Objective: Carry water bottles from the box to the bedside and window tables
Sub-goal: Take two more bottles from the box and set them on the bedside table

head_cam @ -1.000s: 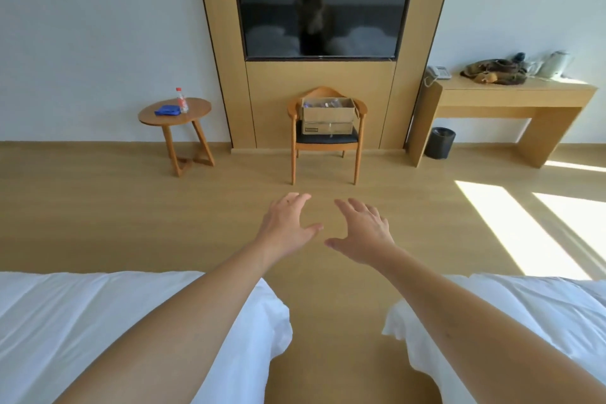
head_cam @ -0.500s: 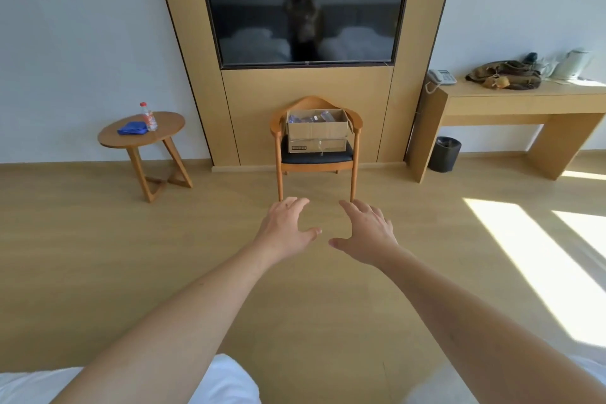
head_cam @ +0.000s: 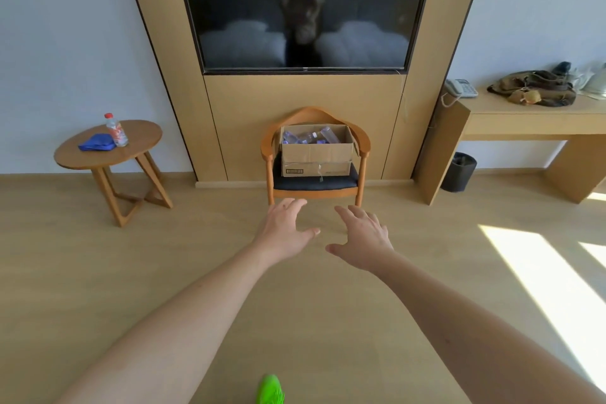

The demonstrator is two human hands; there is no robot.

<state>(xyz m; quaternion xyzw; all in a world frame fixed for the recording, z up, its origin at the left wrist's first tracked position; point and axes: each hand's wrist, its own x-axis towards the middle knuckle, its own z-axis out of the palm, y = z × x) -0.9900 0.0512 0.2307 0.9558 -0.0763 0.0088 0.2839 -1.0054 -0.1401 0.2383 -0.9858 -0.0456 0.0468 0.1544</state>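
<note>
Wooden chair (head_cam: 315, 187) bears the box (head_cam: 316, 154), round table (head_cam: 108, 149) well left.

Empty left hand (head_cam: 283, 229) and right hand (head_cam: 362, 239) face box (head_cam: 316, 154).

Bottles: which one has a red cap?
The clear plastic bottle standing alone on the round wooden table; those in the cardboard box look purplish.

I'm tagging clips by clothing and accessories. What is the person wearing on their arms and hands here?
Nothing shows on either arm. The left hand and the right hand are bare, with no gloves, rings, watch or bands in view. Both forearms are uncovered all the way to the bottom edge of the picture, so no sleeve is visible; anything worn above that lies outside the frame.
</note>
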